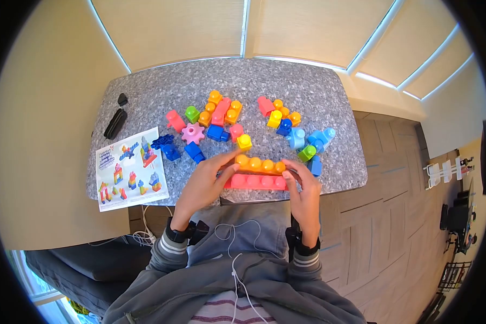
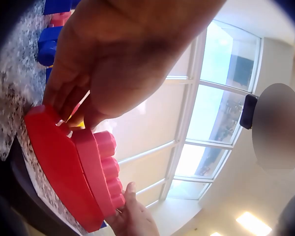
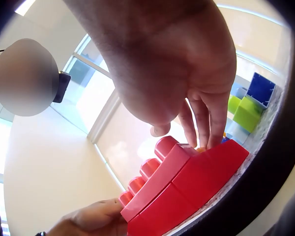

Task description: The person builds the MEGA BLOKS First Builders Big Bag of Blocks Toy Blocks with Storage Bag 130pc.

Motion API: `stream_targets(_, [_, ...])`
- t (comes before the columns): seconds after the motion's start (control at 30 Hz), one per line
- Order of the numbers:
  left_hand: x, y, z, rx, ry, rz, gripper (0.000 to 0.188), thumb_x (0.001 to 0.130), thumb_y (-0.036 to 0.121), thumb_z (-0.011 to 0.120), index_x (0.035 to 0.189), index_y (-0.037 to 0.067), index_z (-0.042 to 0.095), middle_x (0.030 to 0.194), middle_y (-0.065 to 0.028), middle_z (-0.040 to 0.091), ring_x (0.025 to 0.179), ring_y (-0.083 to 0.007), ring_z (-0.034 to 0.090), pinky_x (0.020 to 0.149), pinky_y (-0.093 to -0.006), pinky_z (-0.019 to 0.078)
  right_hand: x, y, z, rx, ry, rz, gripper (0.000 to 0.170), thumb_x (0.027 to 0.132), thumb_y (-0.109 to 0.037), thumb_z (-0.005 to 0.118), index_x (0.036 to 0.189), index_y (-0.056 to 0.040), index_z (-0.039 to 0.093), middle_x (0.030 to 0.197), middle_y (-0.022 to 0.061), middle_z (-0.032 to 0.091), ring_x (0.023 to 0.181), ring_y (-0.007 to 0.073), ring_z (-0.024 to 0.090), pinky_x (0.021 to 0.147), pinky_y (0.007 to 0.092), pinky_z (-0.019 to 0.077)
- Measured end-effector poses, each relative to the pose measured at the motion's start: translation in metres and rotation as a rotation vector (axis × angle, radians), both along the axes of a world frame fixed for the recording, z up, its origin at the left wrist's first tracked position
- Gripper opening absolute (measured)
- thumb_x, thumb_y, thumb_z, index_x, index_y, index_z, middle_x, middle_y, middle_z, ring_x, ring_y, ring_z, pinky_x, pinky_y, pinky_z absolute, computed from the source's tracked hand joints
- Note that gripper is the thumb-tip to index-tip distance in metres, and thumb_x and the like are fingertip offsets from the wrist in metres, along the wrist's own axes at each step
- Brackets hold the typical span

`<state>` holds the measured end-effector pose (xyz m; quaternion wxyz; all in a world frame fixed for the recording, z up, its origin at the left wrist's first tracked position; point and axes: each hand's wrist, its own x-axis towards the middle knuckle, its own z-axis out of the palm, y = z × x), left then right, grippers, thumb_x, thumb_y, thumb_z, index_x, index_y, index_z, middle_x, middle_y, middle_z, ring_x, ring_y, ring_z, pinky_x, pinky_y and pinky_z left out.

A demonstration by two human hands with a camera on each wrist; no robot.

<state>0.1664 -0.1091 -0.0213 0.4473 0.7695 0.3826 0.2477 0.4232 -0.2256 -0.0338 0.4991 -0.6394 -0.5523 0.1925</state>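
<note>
A long orange building block (image 1: 260, 165) with a row of studs lies between my two hands, just behind a long red studded block (image 1: 258, 182) at the table's front edge. My left hand (image 1: 204, 181) pinches the orange block's left end with thumb and fingers. At its right end, my right hand (image 1: 306, 190) grips it the same way. Both wrist views show the red studded block (image 2: 99, 172) sitting on a wider red piece (image 3: 187, 201) with slanted ends. From those low views, the red blocks hide most of the orange one.
Behind my hands lie a yellow block (image 1: 244, 142), blue blocks (image 1: 195, 152) and a pink gear (image 1: 193, 133). Green (image 1: 307, 154) and light blue blocks (image 1: 296, 139) sit to the right. A printed picture sheet (image 1: 129, 173) and a black case (image 1: 115, 123) lie left.
</note>
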Motion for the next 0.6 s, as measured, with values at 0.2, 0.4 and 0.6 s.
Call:
stream_targets(0.2, [-0.002,-0.002,-0.006,0.072,0.016,-0.031,0.046,0.121,0.021,0.061,0.162,0.002,0.066,0.159,-0.0220,0.072,0.145,-0.0401,0.071,0.123,-0.0458,0.0528,0.003,-0.004,-0.001,-0.070,-0.006,0.056,0.034,0.112,-0.013,0.077,0.142,0.0034,0.075,0.134,0.0236,0.080,0.119,0.0380,0.081,0.105,0.0437,0.0627])
stream_targets(0.4, [-0.022,-0.005,-0.006,0.095,0.036,-0.159,0.070,0.113,0.032,0.076,0.173,0.004,0.054,0.168,-0.0196,0.064,0.156,-0.0401,0.058,0.132,-0.0493,0.0434,0.011,-0.010,0.003,-0.094,-0.086,0.156,0.069,0.094,-0.024,0.096,0.152,0.0001,0.069,0.142,0.0223,0.077,0.132,0.0412,0.074,0.112,0.0485,0.0588])
stream_targets(0.6, [-0.020,-0.011,-0.004,0.136,0.060,-0.220,0.099,0.091,0.034,0.098,0.174,0.007,0.050,0.170,-0.0173,0.061,0.160,-0.0402,0.053,0.133,-0.0518,0.0421,0.010,-0.011,0.006,-0.075,-0.151,0.203,0.094,0.074,-0.023,0.108,0.156,-0.0029,0.066,0.145,0.0199,0.075,0.132,0.0412,0.074,0.113,0.0489,0.0596])
